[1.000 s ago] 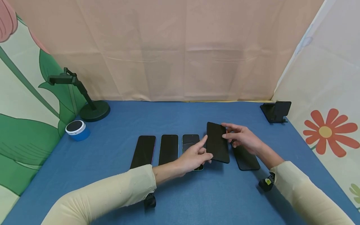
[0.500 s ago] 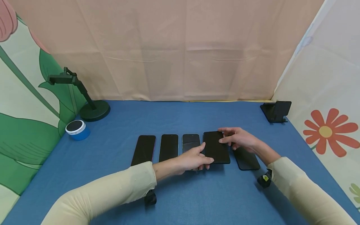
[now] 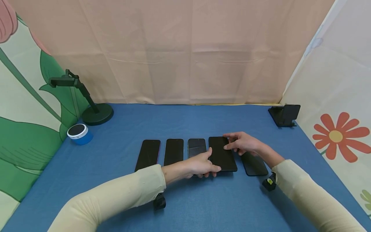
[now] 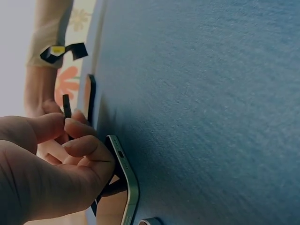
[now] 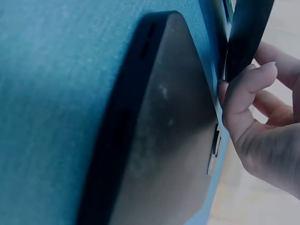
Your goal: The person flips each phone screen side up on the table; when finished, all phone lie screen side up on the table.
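Note:
A black phone point(image 3: 222, 156) is held close over the table by both hands. My left hand point(image 3: 200, 165) pinches its near left corner, thumb on top; in the left wrist view that hand point(image 4: 51, 173) grips the phone's thin edge point(image 4: 67, 106). My right hand point(image 3: 242, 143) pinches its far right side; in the right wrist view the right hand point(image 5: 267, 112) holds the same dark slab point(image 5: 246, 40). Just left lies a phone with a pale frame point(image 3: 197, 145), partly hidden by the left hand. To the right another dark phone point(image 3: 255, 165) lies flat, partly under the right hand.
Two more phones, one dark point(image 3: 147, 154) and one with a light edge point(image 3: 174, 149), lie farther left. A black stand with a round base point(image 3: 97, 114) and a blue-and-white round tub point(image 3: 79, 133) stand at the left. A black folding stand point(image 3: 284, 115) sits back right.
The black phone has come down from a tilted position to nearly flat beside the row. Both hands moved down with it, still gripping it; the other phones stayed put.

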The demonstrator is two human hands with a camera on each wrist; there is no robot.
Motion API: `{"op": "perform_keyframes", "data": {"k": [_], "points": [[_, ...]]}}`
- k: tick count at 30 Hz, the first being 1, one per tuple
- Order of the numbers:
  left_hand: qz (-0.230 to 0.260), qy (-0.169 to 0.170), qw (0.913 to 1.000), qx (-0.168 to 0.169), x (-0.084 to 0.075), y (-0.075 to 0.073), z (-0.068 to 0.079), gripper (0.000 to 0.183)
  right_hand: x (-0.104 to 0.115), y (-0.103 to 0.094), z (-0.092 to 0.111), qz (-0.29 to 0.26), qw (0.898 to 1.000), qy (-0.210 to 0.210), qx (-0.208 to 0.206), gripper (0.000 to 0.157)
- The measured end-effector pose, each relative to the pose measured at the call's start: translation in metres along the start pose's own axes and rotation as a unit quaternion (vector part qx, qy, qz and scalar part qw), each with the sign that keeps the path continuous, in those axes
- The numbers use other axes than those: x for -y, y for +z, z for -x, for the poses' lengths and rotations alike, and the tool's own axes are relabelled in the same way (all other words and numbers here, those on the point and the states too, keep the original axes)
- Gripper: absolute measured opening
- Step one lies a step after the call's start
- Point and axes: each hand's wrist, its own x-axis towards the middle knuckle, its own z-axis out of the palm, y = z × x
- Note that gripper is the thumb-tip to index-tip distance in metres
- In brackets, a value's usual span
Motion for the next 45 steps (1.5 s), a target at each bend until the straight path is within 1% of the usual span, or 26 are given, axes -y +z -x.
{"op": "perform_keyframes", "data": {"k": [6, 14, 18, 22, 24, 26, 27, 28, 29, 30, 31, 33, 34, 36, 38, 41, 43, 45], "points": [[-0.021, -0.013, 0.9997, 0.006, -0.003, 0.001, -0.001, 0.097, 0.003, 0.000, -0.001, 0.044, 0.999, -0.005, -0.001, 0.070], [-0.042, -0.036, 0.9975, 0.045, -0.006, -0.006, -0.002, 0.102, 0.006, 0.001, 0.001, 0.075, 0.997, -0.011, 0.003, 0.070], [-0.051, -0.047, 0.9961, 0.055, -0.007, -0.008, -0.003, 0.101, 0.005, 0.001, 0.000, 0.088, 0.996, -0.016, 0.001, 0.070], [-0.061, -0.055, 0.9953, 0.052, -0.007, -0.008, -0.004, 0.097, 0.004, 0.001, -0.001, 0.103, 0.994, -0.022, -0.004, 0.069], [-0.072, -0.058, 0.9948, 0.044, -0.008, -0.008, -0.004, 0.095, 0.003, 0.001, -0.001, 0.111, 0.993, -0.026, -0.008, 0.069], [-0.105, -0.052, 0.9928, 0.028, -0.008, -0.008, -0.006, 0.092, 0.003, 0.002, -0.002, 0.117, 0.993, -0.028, -0.012, 0.069], [-0.137, -0.044, 0.9894, 0.017, -0.008, -0.007, -0.006, 0.091, 0.003, 0.002, -0.002, 0.121, 0.992, -0.029, -0.013, 0.068], [-0.177, -0.034, 0.9836, 0.005, -0.008, -0.007, -0.007, 0.090, 0.003, 0.002, -0.002, 0.123, 0.992, -0.030, -0.015, 0.068], [-0.223, -0.023, 0.9746, -0.008, -0.008, -0.006, -0.007, 0.087, 0.003, 0.002, -0.002, 0.127, 0.991, -0.031, -0.017, 0.068], [-0.273, -0.011, 0.9618, -0.024, -0.008, -0.005, -0.007, 0.085, 0.002, 0.002, -0.002, 0.128, 0.991, -0.032, -0.018, 0.068], [-0.323, 0.001, 0.9456, -0.041, -0.008, -0.003, -0.007, 0.084, 0.002, 0.002, -0.002, 0.131, 0.991, -0.035, -0.019, 0.067], [-0.408, 0.021, 0.9103, -0.067, -0.007, 0.001, -0.008, 0.082, 0.001, 0.001, -0.001, 0.139, 0.989, -0.042, -0.023, 0.066], [-0.436, 0.028, 0.8961, -0.077, -0.006, 0.003, -0.008, 0.082, 0.000, 0.001, -0.001, 0.140, 0.989, -0.046, -0.025, 0.066], [-0.477, 0.036, 0.8735, -0.090, -0.003, 0.006, -0.009, 0.083, -0.001, 0.001, -0.002, 0.144, 0.988, -0.054, -0.028, 0.064], [-0.503, 0.043, 0.8580, -0.095, -0.001, 0.008, -0.010, 0.085, -0.002, 0.001, -0.002, 0.145, 0.987, -0.059, -0.031, 0.063], [-0.532, 0.051, 0.8395, -0.100, -0.001, 0.010, -0.011, 0.087, -0.003, -0.001, -0.003, 0.147, 0.987, -0.060, -0.032, 0.061], [-0.545, 0.057, 0.8303, -0.104, -0.001, 0.011, -0.011, 0.089, -0.003, -0.001, -0.003, 0.149, 0.987, -0.059, -0.032, 0.060], [-0.553, 0.061, 0.8243, -0.107, -0.001, 0.012, -0.011, 0.090, -0.002, -0.002, -0.003, 0.151, 0.986, -0.058, -0.031, 0.060]]}}
